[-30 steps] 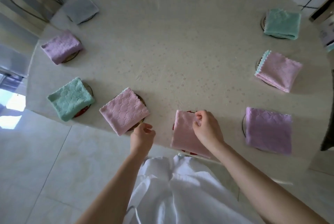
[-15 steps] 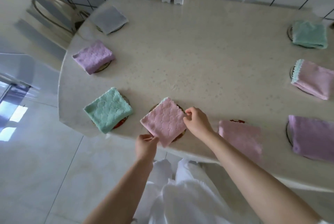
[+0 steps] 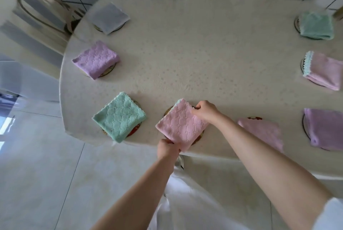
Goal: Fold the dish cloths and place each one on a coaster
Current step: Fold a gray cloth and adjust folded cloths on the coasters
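The pink cloth (image 3: 182,125) is looking plush and matt, quilted with a scalloped pattern. The tablecloth (image 3: 194,53) is showing an embossed, faintly sheened weave. The floor (image 3: 37,164) is gleaming, smooth glossy tile.

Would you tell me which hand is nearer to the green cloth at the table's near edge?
Left. The left hand sits just right of the green cloth; the right hand is farther right, across the pink cloth.

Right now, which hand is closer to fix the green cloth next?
Probably the left hand. It pinches the pink cloth at its near corner, on the side facing the green cloth. The right hand holds the far corner, farther away.
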Demonstrator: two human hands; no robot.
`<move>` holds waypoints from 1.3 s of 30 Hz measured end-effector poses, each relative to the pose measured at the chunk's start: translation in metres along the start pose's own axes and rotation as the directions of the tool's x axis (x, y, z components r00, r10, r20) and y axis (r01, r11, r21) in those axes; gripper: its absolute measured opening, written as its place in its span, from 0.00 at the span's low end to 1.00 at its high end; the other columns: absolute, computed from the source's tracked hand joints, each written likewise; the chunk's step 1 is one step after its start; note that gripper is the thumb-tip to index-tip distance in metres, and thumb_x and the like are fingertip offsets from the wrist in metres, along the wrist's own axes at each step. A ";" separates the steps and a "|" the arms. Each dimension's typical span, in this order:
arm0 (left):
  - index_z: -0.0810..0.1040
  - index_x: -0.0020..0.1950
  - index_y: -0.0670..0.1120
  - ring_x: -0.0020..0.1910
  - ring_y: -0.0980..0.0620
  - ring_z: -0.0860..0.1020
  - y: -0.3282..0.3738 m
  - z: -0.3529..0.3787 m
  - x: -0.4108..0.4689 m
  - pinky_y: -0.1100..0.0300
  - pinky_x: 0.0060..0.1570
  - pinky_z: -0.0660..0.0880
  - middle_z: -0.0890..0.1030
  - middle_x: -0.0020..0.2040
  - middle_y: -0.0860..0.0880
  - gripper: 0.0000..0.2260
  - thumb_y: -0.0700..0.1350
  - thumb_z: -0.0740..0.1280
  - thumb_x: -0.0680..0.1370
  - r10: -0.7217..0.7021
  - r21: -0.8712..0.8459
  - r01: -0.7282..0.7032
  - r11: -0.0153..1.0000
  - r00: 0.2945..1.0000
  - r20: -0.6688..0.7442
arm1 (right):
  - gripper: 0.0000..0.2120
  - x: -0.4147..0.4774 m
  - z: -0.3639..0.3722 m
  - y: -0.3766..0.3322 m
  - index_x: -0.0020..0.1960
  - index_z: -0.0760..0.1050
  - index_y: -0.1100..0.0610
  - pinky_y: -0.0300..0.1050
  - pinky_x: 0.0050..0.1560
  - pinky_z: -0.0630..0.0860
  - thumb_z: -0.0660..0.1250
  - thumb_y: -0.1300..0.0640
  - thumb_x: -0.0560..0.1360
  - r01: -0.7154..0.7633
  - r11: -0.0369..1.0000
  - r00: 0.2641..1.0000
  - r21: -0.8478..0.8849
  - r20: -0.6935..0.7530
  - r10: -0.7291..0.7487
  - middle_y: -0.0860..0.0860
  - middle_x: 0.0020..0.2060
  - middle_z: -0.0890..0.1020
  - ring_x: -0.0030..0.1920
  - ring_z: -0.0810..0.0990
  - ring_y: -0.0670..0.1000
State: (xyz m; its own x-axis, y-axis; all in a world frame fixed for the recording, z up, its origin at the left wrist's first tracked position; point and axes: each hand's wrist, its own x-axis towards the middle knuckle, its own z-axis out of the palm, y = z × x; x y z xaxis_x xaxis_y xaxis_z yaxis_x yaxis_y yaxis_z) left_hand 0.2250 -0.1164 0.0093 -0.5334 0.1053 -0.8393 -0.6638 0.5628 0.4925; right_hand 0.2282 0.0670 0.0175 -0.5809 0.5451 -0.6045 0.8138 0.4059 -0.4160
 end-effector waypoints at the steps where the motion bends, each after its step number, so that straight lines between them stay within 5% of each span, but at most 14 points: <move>1: 0.78 0.37 0.38 0.33 0.48 0.72 0.000 0.000 0.001 0.58 0.36 0.70 0.77 0.33 0.42 0.03 0.32 0.65 0.66 -0.002 0.003 0.002 1.000 1.000 0.000 | 0.18 0.002 -0.001 -0.002 0.29 0.62 0.54 0.45 0.29 0.58 0.65 0.51 0.73 -0.006 1.000 1.000 0.011 0.015 0.005 0.50 0.26 0.66 0.32 0.66 0.54; 9: 0.78 0.44 0.36 0.30 0.49 0.72 0.004 0.000 0.007 0.61 0.29 0.71 0.77 0.34 0.43 0.04 0.36 0.68 0.73 -0.066 -0.152 0.068 0.986 0.998 0.014 | 0.16 0.008 -0.002 -0.003 0.33 0.61 0.53 0.45 0.32 0.54 0.66 0.55 0.73 0.033 0.975 0.992 0.219 0.110 -0.058 0.48 0.30 0.63 0.31 0.61 0.48; 15: 0.78 0.46 0.39 0.35 0.49 0.72 0.006 -0.012 0.009 0.58 0.36 0.70 0.78 0.37 0.45 0.05 0.37 0.65 0.72 0.068 -0.005 -0.068 0.998 0.997 0.021 | 0.13 0.002 0.003 0.006 0.34 0.64 0.54 0.44 0.31 0.57 0.64 0.58 0.75 0.040 0.965 0.995 0.260 0.073 -0.061 0.48 0.30 0.66 0.30 0.63 0.47; 20: 0.76 0.45 0.42 0.38 0.47 0.76 0.013 -0.021 0.016 0.49 0.44 0.78 0.80 0.42 0.43 0.03 0.39 0.65 0.74 0.119 0.043 -0.118 0.992 0.993 -0.018 | 0.07 -0.014 0.016 0.019 0.38 0.69 0.56 0.44 0.31 0.58 0.63 0.57 0.74 -0.033 0.910 0.999 0.413 0.018 0.028 0.50 0.31 0.67 0.31 0.64 0.48; 24: 0.75 0.50 0.43 0.37 0.52 0.74 0.028 -0.023 0.019 0.61 0.34 0.71 0.79 0.44 0.47 0.07 0.40 0.65 0.73 0.209 0.113 -0.200 0.973 0.976 -0.067 | 0.03 -0.030 0.030 0.029 0.43 0.74 0.58 0.42 0.31 0.63 0.64 0.58 0.74 -0.086 0.843 0.989 0.532 -0.059 0.138 0.50 0.33 0.73 0.32 0.69 0.49; 31: 0.71 0.56 0.48 0.45 0.52 0.77 0.051 -0.033 0.026 0.62 0.34 0.71 0.79 0.49 0.50 0.12 0.42 0.66 0.73 0.259 0.139 -0.252 0.958 0.965 -0.038 | 0.07 -0.047 0.053 0.037 0.44 0.68 0.55 0.28 0.33 0.66 0.67 0.57 0.74 0.032 0.912 0.966 0.409 -0.247 0.077 0.44 0.33 0.73 0.34 0.72 0.45; 33: 0.72 0.55 0.48 0.44 0.53 0.77 0.050 -0.035 0.028 0.62 0.34 0.71 0.79 0.48 0.51 0.12 0.42 0.67 0.73 0.246 0.175 -0.239 0.955 0.969 -0.025 | 0.06 -0.048 0.054 0.036 0.46 0.69 0.56 0.34 0.33 0.65 0.67 0.58 0.74 0.066 0.927 0.957 0.368 -0.285 0.045 0.48 0.36 0.75 0.37 0.74 0.51; 37: 0.73 0.53 0.48 0.43 0.51 0.78 0.035 -0.036 0.031 0.58 0.37 0.76 0.79 0.48 0.49 0.11 0.44 0.69 0.72 0.217 0.238 -0.198 0.951 0.975 -0.052 | 0.15 -0.048 0.049 0.033 0.58 0.67 0.60 0.45 0.37 0.65 0.65 0.53 0.76 0.038 0.998 0.951 -0.055 -0.305 -0.053 0.55 0.52 0.75 0.49 0.78 0.59; 39: 0.73 0.52 0.47 0.44 0.50 0.78 0.030 -0.036 0.030 0.55 0.42 0.78 0.79 0.46 0.50 0.11 0.45 0.70 0.72 0.244 0.291 -0.212 0.933 0.966 -0.081 | 0.20 -0.047 0.042 0.032 0.61 0.65 0.59 0.47 0.39 0.69 0.66 0.51 0.75 0.003 0.992 0.960 -0.128 -0.278 -0.039 0.56 0.55 0.74 0.52 0.78 0.60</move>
State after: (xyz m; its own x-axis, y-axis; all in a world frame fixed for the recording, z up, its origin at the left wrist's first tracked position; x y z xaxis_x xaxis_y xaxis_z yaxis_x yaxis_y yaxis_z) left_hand 0.1707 -0.1258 0.0069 -0.7201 0.1731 -0.6720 -0.3536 0.7417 0.5699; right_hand 0.2821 0.0230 0.0042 -0.5942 0.7115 -0.3751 0.8030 0.4982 -0.3270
